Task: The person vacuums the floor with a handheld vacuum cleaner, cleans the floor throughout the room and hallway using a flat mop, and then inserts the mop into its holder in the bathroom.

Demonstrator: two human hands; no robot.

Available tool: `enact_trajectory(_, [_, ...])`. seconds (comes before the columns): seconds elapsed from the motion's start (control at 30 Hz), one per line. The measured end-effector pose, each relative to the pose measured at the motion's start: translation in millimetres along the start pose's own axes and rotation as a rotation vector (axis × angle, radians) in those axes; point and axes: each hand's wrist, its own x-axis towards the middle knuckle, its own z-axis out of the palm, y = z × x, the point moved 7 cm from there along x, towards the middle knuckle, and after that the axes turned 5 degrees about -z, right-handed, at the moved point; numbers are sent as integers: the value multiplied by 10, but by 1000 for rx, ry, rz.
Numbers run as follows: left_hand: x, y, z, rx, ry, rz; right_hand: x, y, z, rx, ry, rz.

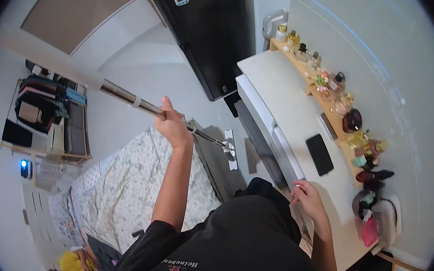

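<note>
My left hand [174, 130] is wrapped around the metal pole of a flat mop [148, 107], its thumb pointing up along the pole. The pole slants from a thick white upper part at the left down to the flat mop head [230, 150], which rests on the grey floor between bed and desk. My right hand [309, 200] hovers by the front edge of the white desk [280, 84], its fingers loosely bent and apart. No held object shows in it. A black phone [319, 154] lies on the desk beyond that hand.
A wooden riser [314, 90] with several perfume bottles runs along the wall. The black fridge [206, 34] stands ahead. A bed [132, 185] with a floral sheet is on the left, near a clothes rack [45, 112]. A person in yellow [74, 262] is at lower left.
</note>
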Motion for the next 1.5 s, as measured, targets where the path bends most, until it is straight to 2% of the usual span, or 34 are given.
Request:
enact_trajectory(0.13, [914,-320,273,-4,-45,16,653,-359,188,9,107,3])
enact_trajectory(0.27, [1753,-556,401,29,-47,40,1638,-681,520,14,-3,-37])
enact_trajectory(0.37, [2354,-616,420,65,-30,93,2406,-1277,972,-7,-78,-82])
enact_trajectory(0.43, [2740,-605,427,70,5,145,2849,-1793,1435,6,-225,-153])
enact_trajectory(0.57, [3523,-676,412,29,57,143,3573,-2839,2444,-64,-501,-447])
enact_trajectory(0.7, [4226,-966,321,98,108,129,4084,-3761,3401,-167,-550,-626])
enact_trajectory(0.77, [4598,-1154,266,178,127,125,4223,-4266,3815,-183,-608,-831])
enact_trajectory(0.87, [5119,-1237,260,142,114,109,4472,-4673,4328,-229,-705,-890])
enact_trajectory(1.03, [5905,-1230,319,245,151,107,5096,-5015,4992,-228,-648,-959])
enact_trajectory(1.1, [6212,-1378,242,248,153,169,5225,-5268,5242,-98,-589,-1080])
enact_trajectory(1.13, [6197,-1229,317,193,135,67,5328,-5333,5454,-70,-609,-1085])
enact_trajectory(1.17, [6219,-1329,302,203,160,52,5431,-5413,5673,-38,-638,-1093])
enact_trajectory(1.23, [6412,-1383,403,282,104,174,5494,-5797,6019,33,-674,-1111])
enact_trajectory(1.3, [6626,-1367,404,386,44,301,5540,-6204,6384,177,-585,-1293])
enact_trajectory(1.43, [6843,-1153,167,609,13,538,5429,-7080,6775,628,-980,-1016])
enact_trajectory(1.47, [6903,-1088,174,555,92,493,5404,-7331,6821,668,-977,-1157])
enact_trajectory(1.5, [6986,-1126,133,724,102,653,5388,-7519,6860,711,-961,-1294])
